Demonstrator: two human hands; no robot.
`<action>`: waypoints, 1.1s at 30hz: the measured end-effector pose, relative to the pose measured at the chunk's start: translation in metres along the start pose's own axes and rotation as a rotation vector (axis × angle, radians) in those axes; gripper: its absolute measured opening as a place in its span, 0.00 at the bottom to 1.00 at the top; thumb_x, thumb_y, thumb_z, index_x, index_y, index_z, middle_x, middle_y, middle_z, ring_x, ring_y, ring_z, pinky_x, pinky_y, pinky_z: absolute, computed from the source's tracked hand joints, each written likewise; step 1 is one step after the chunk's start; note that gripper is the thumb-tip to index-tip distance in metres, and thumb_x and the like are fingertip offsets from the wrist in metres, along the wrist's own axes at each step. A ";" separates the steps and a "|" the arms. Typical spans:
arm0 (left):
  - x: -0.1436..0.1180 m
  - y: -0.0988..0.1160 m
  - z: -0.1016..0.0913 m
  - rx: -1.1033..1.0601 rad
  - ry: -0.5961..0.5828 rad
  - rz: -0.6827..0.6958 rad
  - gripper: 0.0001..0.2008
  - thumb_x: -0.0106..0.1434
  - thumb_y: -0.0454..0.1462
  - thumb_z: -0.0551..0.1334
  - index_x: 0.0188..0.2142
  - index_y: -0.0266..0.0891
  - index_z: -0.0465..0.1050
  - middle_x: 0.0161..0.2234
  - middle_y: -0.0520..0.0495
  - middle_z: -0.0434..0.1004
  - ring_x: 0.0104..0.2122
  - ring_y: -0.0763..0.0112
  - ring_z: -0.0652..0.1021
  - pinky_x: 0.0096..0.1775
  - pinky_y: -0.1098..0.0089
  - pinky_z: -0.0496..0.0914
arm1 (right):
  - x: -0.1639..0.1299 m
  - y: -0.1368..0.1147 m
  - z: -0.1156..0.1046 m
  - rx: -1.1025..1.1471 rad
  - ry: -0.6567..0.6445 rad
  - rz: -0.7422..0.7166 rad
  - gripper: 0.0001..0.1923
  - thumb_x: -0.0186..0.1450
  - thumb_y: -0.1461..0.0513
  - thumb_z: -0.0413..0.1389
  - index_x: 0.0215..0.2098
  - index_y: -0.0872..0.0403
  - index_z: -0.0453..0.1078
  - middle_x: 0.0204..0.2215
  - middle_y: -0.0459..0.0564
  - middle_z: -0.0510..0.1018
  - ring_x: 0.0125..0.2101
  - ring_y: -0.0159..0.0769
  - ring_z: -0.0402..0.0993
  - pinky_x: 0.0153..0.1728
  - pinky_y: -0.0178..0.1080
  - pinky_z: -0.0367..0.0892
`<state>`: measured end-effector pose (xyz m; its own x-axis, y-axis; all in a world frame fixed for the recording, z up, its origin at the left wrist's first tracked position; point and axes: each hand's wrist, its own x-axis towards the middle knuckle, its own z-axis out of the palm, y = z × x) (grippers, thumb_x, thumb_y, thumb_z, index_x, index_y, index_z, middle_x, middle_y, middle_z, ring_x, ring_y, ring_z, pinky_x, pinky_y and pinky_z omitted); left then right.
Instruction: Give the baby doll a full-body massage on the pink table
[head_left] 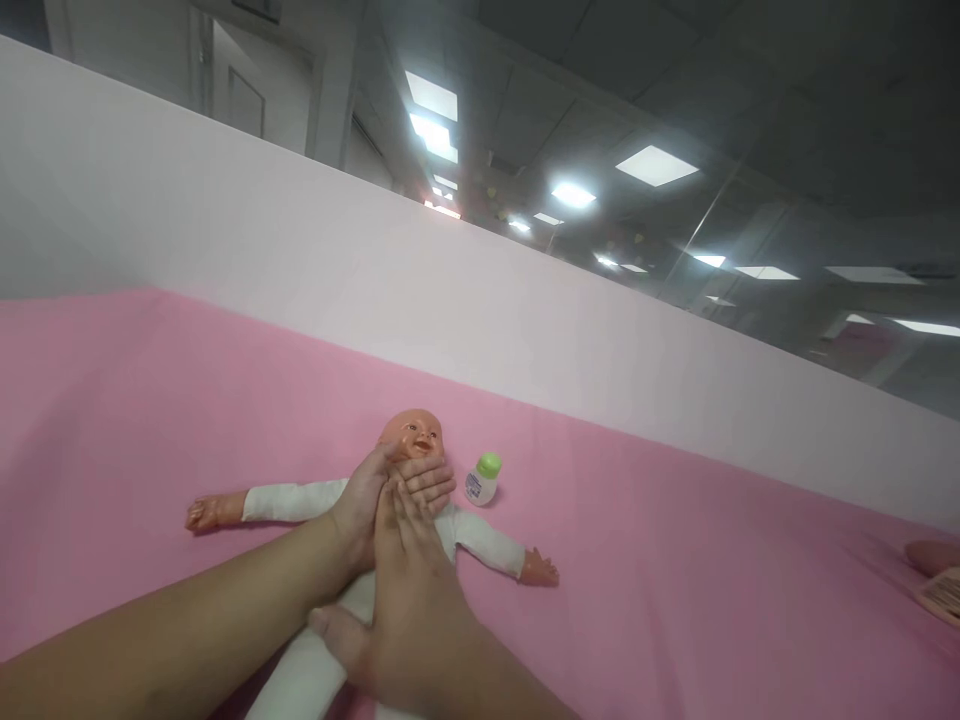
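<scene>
A baby doll (292,500) with a white cloth body lies on its back, arms stretched out to both sides. Over its chest, just below the chin, my left hand (382,490) is held palm up with the fingers straight. My right hand (420,590) lies across that palm, its fingers extended and touching it, thumb spread toward the left forearm. Nothing shows between the two palms. Beside the doll's head stands a small clear bottle (481,482) with a green cap, apart from both hands. The hands cover much of the doll's torso.
The doll and bottle rest on a pink sheet (675,560). Behind them a white low wall (450,290) runs across at a slant. At the far right edge, a pinkish object (934,557) is partly cut off. Ceiling lights shine beyond the wall.
</scene>
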<state>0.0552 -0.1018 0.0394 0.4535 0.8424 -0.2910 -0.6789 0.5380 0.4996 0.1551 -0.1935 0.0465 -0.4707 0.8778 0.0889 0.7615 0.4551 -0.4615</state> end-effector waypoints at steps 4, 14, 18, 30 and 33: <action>-0.002 -0.004 0.002 -0.014 0.005 -0.007 0.25 0.69 0.48 0.58 0.51 0.27 0.74 0.44 0.30 0.82 0.40 0.52 0.84 0.46 0.59 0.79 | 0.010 0.014 -0.010 -0.066 -0.019 0.000 0.54 0.67 0.42 0.55 0.75 0.62 0.33 0.75 0.56 0.31 0.74 0.54 0.25 0.72 0.59 0.32; 0.002 -0.002 0.000 0.068 -0.012 0.000 0.30 0.70 0.52 0.56 0.54 0.24 0.72 0.42 0.28 0.82 0.38 0.54 0.84 0.46 0.59 0.78 | 0.004 0.010 -0.007 -0.182 0.098 0.050 0.45 0.67 0.46 0.57 0.71 0.67 0.56 0.68 0.68 0.63 0.69 0.60 0.55 0.69 0.58 0.51; 0.006 0.002 -0.008 0.059 -0.072 -0.008 0.31 0.70 0.53 0.56 0.53 0.23 0.73 0.43 0.27 0.82 0.40 0.53 0.84 0.47 0.59 0.78 | -0.002 0.007 -0.008 -0.121 0.102 -0.052 0.39 0.67 0.49 0.56 0.68 0.66 0.61 0.64 0.66 0.70 0.64 0.56 0.65 0.68 0.54 0.56; 0.001 -0.001 -0.004 0.019 -0.075 -0.024 0.24 0.69 0.47 0.58 0.52 0.26 0.73 0.45 0.29 0.81 0.44 0.52 0.84 0.50 0.58 0.77 | 0.013 0.019 -0.006 -0.165 0.024 0.014 0.53 0.68 0.42 0.53 0.75 0.65 0.36 0.75 0.61 0.34 0.73 0.59 0.28 0.71 0.63 0.36; 0.003 -0.001 -0.005 0.061 -0.058 -0.032 0.23 0.69 0.46 0.58 0.53 0.27 0.72 0.48 0.28 0.80 0.48 0.50 0.82 0.52 0.57 0.76 | 0.013 0.018 -0.001 -0.217 0.095 0.057 0.52 0.66 0.44 0.56 0.74 0.68 0.42 0.74 0.65 0.42 0.73 0.62 0.34 0.71 0.64 0.40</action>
<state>0.0546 -0.1002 0.0343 0.5078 0.8210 -0.2610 -0.6282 0.5602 0.5400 0.1631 -0.1738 0.0401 -0.3880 0.9085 0.1552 0.8685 0.4167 -0.2684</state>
